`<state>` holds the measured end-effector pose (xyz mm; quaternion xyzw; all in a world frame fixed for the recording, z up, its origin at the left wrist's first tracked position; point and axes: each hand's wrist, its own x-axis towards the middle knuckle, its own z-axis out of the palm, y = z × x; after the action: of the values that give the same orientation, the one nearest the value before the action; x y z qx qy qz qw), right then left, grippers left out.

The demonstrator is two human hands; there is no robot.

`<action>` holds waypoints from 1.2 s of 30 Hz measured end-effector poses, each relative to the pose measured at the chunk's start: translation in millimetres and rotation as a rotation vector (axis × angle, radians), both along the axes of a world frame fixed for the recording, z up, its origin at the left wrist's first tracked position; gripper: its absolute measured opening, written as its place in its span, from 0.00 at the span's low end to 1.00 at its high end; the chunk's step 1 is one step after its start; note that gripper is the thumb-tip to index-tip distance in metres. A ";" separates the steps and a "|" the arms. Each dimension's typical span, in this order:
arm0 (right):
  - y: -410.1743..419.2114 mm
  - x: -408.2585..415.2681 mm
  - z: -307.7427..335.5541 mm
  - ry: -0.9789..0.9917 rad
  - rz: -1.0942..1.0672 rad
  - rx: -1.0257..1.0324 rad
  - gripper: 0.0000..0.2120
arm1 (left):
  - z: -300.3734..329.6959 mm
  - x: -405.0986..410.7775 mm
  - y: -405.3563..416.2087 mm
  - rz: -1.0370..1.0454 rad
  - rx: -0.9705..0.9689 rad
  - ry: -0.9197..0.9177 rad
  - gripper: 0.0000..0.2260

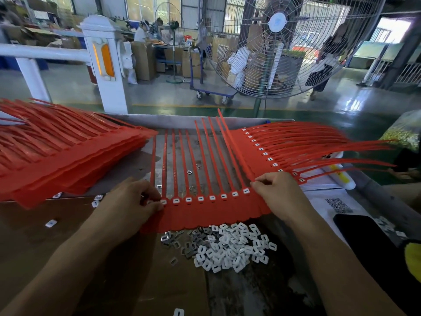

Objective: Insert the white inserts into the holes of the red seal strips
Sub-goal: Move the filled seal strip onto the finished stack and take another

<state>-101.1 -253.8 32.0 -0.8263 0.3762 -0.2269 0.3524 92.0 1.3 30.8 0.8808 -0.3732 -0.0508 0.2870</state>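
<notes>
free: bare tabletop [250, 290] nearest | blocked: insert pile [230, 245], red stack [68, 160] left

Single view, from the camera on my head. It looks forward and steeply down over the worktable [227, 121], close enough that my forearms enter from the bottom corners and my left hand [127, 201] and right hand [276, 193] sit mid-frame. The table's far edge crosses the middle of the frame; above it the wide lens takes in the workshop floor and a large fan [276, 45], bowed at the edges.
</notes>
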 end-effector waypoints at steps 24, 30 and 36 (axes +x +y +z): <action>-7.0 -9.1 11.6 -0.222 0.143 0.387 0.06 | 0.0 -4.7 -6.5 -0.067 -0.381 0.348 0.10; -15.7 -13.0 16.0 -0.363 0.067 0.345 0.11 | 12.0 -15.9 -8.4 -0.211 -0.544 0.471 0.08; -12.0 -11.0 17.2 -0.484 0.037 0.331 0.10 | 13.6 -23.3 -10.3 -0.228 -0.669 0.450 0.08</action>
<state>-112.0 -265.8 49.3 -0.6862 0.2979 -0.3463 0.5661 68.6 -9.1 44.3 0.6590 -0.3923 -0.1492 0.6242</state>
